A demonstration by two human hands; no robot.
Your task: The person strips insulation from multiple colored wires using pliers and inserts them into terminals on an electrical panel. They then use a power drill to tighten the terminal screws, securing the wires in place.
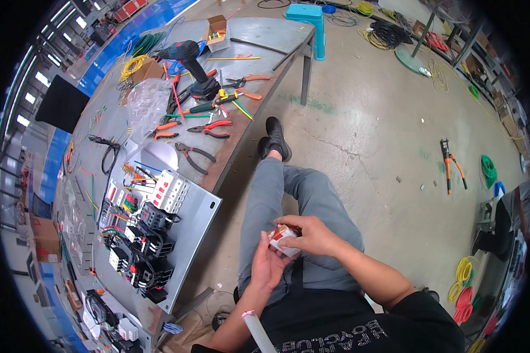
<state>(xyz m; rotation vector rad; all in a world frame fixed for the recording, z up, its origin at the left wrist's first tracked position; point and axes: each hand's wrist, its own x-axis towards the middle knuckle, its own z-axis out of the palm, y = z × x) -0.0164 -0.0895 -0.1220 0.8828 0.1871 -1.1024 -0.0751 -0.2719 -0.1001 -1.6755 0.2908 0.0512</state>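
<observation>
A small white-and-red packet (281,236) is held between my two hands above my lap. My left hand (267,266) cups it from below, with the thumb along its left side. From the right, my right hand (313,234) grips its upper part, fingers curled over the top. Part of the packet is hidden by the fingers, and its contents cannot be made out. To the left of my legs, a metal mounting plate (199,219) lies on the workbench (241,36), carrying wired circuit breakers (169,192) and black contactors (153,217).
On the bench lie a cordless drill (185,56), red-handled pliers (212,128), dark-handled pliers (194,157) and a clear plastic bag (150,106). A turquoise stool (306,15) stands beyond the bench corner. An orange-handled tool (447,165) rests on the floor at right, near coiled wire (487,169).
</observation>
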